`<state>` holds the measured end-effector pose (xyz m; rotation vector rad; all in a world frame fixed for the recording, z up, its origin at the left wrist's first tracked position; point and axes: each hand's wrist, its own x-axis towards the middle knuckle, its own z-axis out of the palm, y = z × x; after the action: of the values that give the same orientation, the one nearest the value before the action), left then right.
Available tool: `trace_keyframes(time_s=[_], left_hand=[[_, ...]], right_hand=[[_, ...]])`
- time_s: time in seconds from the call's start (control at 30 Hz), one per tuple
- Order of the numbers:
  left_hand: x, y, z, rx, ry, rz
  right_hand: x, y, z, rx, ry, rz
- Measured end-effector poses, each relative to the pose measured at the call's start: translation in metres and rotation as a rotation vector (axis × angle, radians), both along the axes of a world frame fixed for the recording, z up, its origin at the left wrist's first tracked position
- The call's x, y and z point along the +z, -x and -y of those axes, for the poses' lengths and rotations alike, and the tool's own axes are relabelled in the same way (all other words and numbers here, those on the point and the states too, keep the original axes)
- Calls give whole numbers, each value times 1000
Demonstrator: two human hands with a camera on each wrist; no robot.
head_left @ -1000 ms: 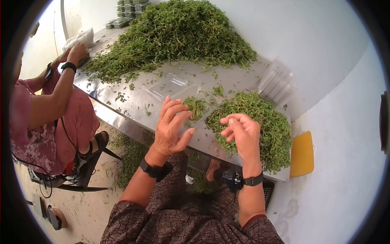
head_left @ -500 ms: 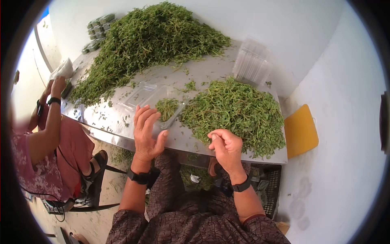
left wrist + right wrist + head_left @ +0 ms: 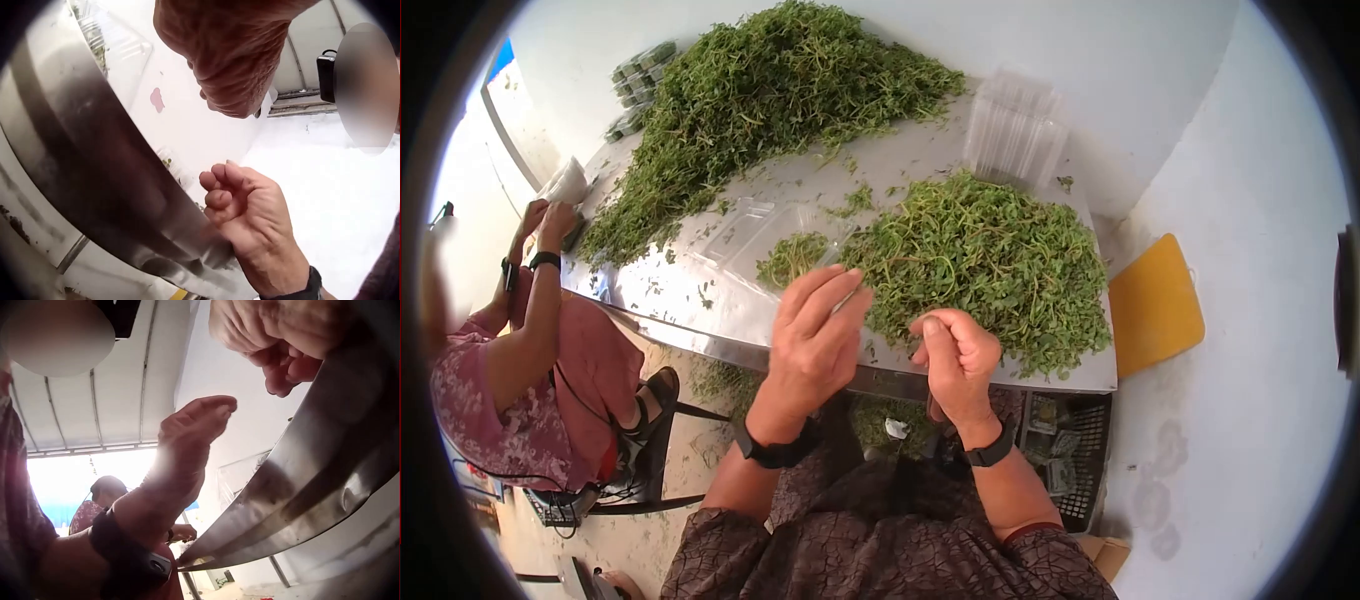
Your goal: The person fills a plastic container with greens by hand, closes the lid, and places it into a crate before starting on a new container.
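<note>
My left hand (image 3: 815,345) hovers at the table's front edge, fingers extended and slightly bent, holding nothing visible. Just beyond it lies an open clear plastic box (image 3: 745,235) with some green stems (image 3: 792,257) in one half. My right hand (image 3: 962,375) is above the same edge, fingers curled in and thumb against the index finger, nothing visible in it. A loose heap of green leafy stems (image 3: 990,265) spreads beyond the right hand. In the left wrist view the right hand (image 3: 253,222) shows curled fingers; the right wrist view shows the left hand (image 3: 187,450) with extended fingers.
A larger green heap (image 3: 770,90) covers the back of the metal table (image 3: 900,150). Stacked clear boxes (image 3: 1015,125) stand at the back right, filled boxes (image 3: 640,75) at the back left. A yellow board (image 3: 1157,310) leans at right. Another person (image 3: 530,350) sits at left.
The head view has shifted, then steadied. My left hand has moved right, closer to the right hand, its fingers closer together. The right hand's fingers have curled further in since the earliest frame.
</note>
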<state>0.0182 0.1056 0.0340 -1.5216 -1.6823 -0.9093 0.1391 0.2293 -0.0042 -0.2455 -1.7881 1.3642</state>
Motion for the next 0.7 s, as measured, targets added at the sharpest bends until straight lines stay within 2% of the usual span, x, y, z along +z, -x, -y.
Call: trace_keyframes(time_s=[0.07,0.13,0.3,0.7], left_hand=[[-7,-4,-10,15,87,149],[-11,-7,-17,34,101,147],[-20,-13,-32,211,153,381],[-26,5,-62,272,169,400]], right_hand=[[-2,2,1,-23,40,-26],[-4,5,1,-51,-17,-47],[-4,5,1,-35,7,-57],[-4,6,0,-45,-12,-3]])
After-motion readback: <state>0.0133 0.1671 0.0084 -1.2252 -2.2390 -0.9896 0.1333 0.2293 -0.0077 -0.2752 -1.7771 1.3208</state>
